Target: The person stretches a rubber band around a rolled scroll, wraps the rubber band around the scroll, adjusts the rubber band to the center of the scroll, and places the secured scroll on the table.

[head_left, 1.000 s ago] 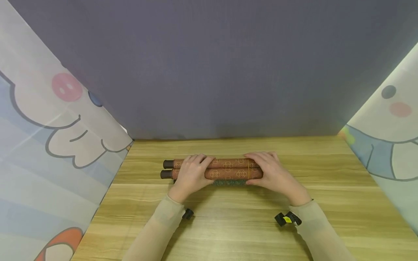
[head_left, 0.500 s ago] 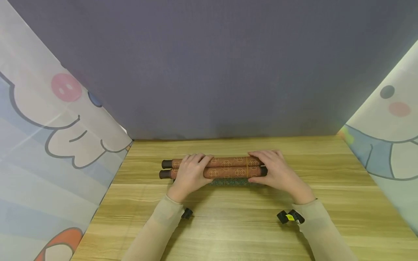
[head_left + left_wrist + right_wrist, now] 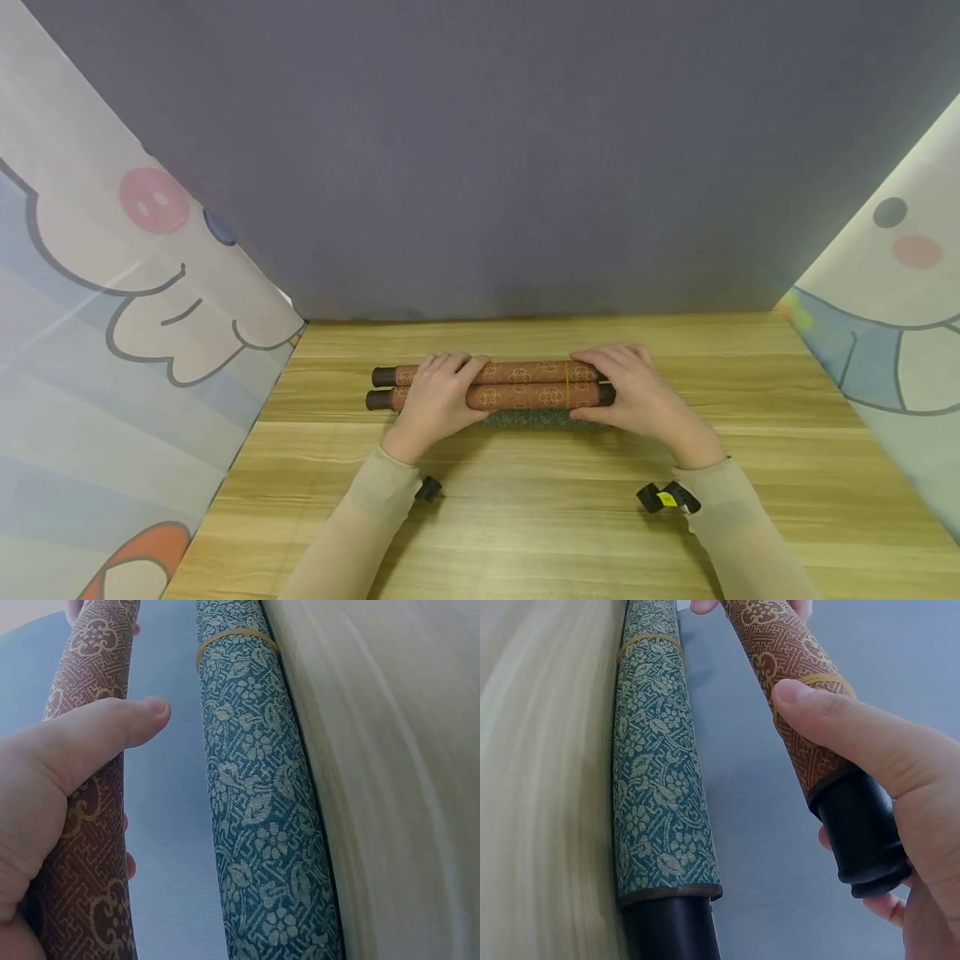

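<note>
Two rust-red scrolls with gold pattern, a front scroll and a rear scroll, lie side by side between the hands. My left hand grips them left of centre, thumb on the near side. Near their right ends, my right hand holds them, its thumb beside a yellow band and a black end knob. A green floral scroll on the table shows below. Both wrist views show a gap between the held red scroll and the green one.
The wood-grain table runs back to a grey upright panel. Cartoon-printed sheets stand at the left and at the right. Small black devices are strapped at the wrists.
My right hand has slid slightly right, uncovering the black end of the front red scroll. Both red scrolls moved a little left early on; the last half second shows hardly any motion.
</note>
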`<state>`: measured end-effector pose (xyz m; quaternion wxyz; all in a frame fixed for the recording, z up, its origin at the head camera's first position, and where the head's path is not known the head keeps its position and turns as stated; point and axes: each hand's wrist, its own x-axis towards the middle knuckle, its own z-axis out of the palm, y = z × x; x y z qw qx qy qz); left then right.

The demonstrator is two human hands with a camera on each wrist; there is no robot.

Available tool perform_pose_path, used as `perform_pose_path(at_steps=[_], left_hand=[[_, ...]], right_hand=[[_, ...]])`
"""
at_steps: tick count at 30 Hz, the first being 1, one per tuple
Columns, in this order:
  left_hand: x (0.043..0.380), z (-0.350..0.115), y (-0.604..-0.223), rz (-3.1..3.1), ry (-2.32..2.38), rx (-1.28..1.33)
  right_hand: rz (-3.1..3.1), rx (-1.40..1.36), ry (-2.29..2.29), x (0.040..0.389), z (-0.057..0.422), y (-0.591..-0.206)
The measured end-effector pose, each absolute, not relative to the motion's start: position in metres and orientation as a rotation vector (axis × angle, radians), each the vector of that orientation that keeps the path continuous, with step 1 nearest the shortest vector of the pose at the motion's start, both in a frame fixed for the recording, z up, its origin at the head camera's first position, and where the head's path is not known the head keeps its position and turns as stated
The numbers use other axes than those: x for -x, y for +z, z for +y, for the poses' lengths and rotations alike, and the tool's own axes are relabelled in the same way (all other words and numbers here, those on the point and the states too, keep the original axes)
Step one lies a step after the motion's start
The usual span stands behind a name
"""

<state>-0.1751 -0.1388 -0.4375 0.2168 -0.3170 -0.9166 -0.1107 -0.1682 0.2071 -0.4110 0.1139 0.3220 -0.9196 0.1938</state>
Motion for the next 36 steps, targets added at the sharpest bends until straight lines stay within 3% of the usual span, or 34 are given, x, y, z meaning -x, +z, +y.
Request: perform_pose_path(at_steps=[36], left_hand=[[0.165,-0.121,-0.436,-2.540,-0.284,0.897]], right_hand=[[-2.592,-1.065,0.437,0.157,0.173,-0.417]])
